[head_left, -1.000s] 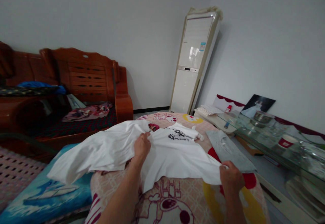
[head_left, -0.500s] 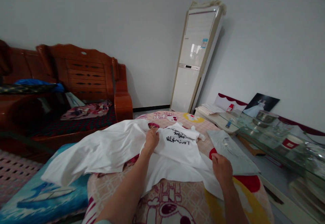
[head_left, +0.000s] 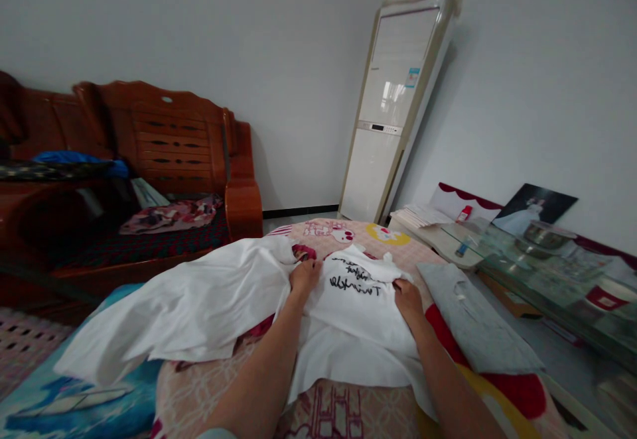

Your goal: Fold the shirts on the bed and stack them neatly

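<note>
A white T-shirt (head_left: 358, 319) with black lettering lies spread on the patterned cloth (head_left: 293, 227) of a round table. My left hand (head_left: 305, 278) is closed on the shirt's left edge, fingers pinched. At the right edge, my right hand (head_left: 409, 298) pinches the fabric near the end of the lettering. Another white garment (head_left: 199, 300) lies rumpled left of my left hand and hangs over the table's side. Some dark red fabric (head_left: 302, 252) shows between the two white pieces.
A grey folded garment (head_left: 478, 316) rests on the table's right side. Beyond it stands a glass-topped cabinet (head_left: 542, 280) with a photo (head_left: 537, 207) and bowls. A wooden sofa (head_left: 174, 154) is at the left, a tall air conditioner (head_left: 381, 107) at the back.
My right hand has moved up and left from the shirt's lower right side and now pinches its right edge. My left hand stays at the left edge.
</note>
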Demonstrator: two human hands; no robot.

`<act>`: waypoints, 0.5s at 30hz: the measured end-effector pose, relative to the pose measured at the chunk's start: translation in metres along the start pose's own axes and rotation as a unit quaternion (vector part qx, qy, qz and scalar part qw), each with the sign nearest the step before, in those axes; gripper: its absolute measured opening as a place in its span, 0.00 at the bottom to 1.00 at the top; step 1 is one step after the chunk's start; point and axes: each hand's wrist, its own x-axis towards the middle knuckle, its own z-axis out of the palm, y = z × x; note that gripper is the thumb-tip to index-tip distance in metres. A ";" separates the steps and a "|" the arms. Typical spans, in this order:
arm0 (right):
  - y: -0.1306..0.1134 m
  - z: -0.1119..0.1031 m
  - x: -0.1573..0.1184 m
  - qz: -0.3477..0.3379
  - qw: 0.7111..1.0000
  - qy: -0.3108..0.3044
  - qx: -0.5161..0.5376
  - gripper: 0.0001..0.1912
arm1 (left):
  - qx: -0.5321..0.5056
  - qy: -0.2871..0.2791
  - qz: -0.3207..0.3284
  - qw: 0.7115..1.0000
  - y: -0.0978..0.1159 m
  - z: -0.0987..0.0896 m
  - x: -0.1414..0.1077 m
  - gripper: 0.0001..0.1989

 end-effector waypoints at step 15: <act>-0.075 0.021 -0.002 -0.015 0.877 -0.163 0.452 0.10 | -0.089 -0.005 0.006 0.996 -0.008 0.003 0.006 0.17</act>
